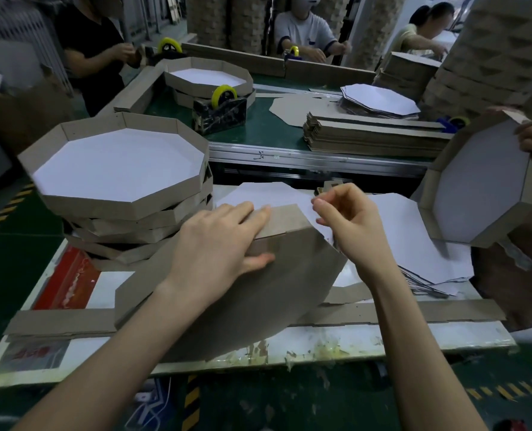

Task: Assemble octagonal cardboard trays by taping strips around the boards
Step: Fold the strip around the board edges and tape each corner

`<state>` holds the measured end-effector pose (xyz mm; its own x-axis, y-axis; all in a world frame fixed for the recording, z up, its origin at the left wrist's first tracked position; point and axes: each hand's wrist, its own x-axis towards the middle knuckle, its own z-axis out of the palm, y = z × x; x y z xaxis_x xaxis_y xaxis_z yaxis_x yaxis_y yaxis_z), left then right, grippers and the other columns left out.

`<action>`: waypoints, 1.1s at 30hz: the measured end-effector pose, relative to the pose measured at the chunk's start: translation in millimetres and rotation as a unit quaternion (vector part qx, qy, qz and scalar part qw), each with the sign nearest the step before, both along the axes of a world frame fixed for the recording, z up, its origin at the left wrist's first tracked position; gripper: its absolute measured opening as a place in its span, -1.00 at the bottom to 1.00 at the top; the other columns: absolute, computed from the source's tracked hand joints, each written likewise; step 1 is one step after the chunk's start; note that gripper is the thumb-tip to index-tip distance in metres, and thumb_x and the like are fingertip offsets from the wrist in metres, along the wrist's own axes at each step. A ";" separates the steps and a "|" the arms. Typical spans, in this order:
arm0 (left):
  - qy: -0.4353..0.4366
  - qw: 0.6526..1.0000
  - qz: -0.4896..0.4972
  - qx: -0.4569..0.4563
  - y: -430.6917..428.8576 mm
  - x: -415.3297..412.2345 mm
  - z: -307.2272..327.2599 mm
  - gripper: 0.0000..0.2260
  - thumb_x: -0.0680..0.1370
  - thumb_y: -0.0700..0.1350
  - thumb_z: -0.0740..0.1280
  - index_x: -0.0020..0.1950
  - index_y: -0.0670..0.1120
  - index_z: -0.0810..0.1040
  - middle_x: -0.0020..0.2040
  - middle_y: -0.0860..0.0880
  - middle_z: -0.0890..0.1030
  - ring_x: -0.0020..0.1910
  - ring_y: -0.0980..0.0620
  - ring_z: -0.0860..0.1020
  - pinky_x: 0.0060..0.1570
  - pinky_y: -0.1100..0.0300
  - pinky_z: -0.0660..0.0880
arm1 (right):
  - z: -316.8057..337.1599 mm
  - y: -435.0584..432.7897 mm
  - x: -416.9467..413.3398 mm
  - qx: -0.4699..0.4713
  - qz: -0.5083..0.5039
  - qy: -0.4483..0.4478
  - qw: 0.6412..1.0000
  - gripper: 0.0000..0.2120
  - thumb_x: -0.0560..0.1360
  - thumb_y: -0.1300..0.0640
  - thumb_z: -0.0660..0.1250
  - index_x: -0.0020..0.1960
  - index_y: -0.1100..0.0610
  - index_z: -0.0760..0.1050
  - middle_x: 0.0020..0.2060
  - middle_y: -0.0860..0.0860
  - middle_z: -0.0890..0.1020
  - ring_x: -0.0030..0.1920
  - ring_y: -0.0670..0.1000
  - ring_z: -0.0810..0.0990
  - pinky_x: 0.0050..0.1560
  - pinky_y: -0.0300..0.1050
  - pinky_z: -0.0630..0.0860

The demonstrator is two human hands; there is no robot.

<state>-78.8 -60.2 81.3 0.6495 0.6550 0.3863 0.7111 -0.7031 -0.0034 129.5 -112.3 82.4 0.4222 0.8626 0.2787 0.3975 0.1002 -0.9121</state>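
Head view: half-built brown octagonal cardboard tray (242,300) sits tilted on white worktable (414,337), underside twd camera. Left hand (218,241) lies on its brown cardboard strip (284,219), fingers straight & together over top edge, thumb pressing the side. Right hand (348,225) just beside strip's end, thumb + forefinger pinched; can't tell on what.

Head view — looks forward, down, close over worktable (382,340).

Three workers (308,35) beyond green conveyor (258,126)
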 end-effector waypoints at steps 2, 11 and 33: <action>0.061 0.998 0.010 0.020 0.1 1.1 -2.5 -0.14 0.44 0.36 0.30 0.58 -0.01 0.05 0.38 0.07 0.36 0.26 0.03 0.43 0.10 0.15 0.38 | -5.6 6.7 3.1 -0.061 0.059 -0.034 0.996 -0.86 0.60 0.13 0.32 0.14 0.03 0.57 0.07 -0.15 0.65 0.12 -0.23 0.59 0.14 -0.32 0.49; 0.003 1.000 0.024 -0.009 -1.7 52.1 5.6 -0.23 0.46 0.35 0.29 0.53 -0.01 0.13 0.31 0.01 0.45 0.26 -0.04 0.45 0.06 0.08 0.40 | -8.4 9.0 10.8 -0.108 0.149 -0.075 0.980 -0.78 0.66 0.07 0.20 0.18 -0.03 0.61 0.05 -0.23 0.66 0.09 -0.26 0.56 -0.01 -0.49 0.39; -0.294 0.946 -0.074 -0.117 4.7 -62.1 -26.9 -0.28 0.40 0.37 0.30 0.45 0.02 0.38 0.27 0.14 0.48 0.23 0.11 0.49 0.13 0.09 0.54 | 43.7 9.3 1.3 -0.138 0.244 -0.121 0.952 -0.79 0.43 -0.09 0.42 -0.09 0.04 0.68 -0.26 0.04 0.66 -0.26 -0.09 0.54 -0.21 -0.18 0.48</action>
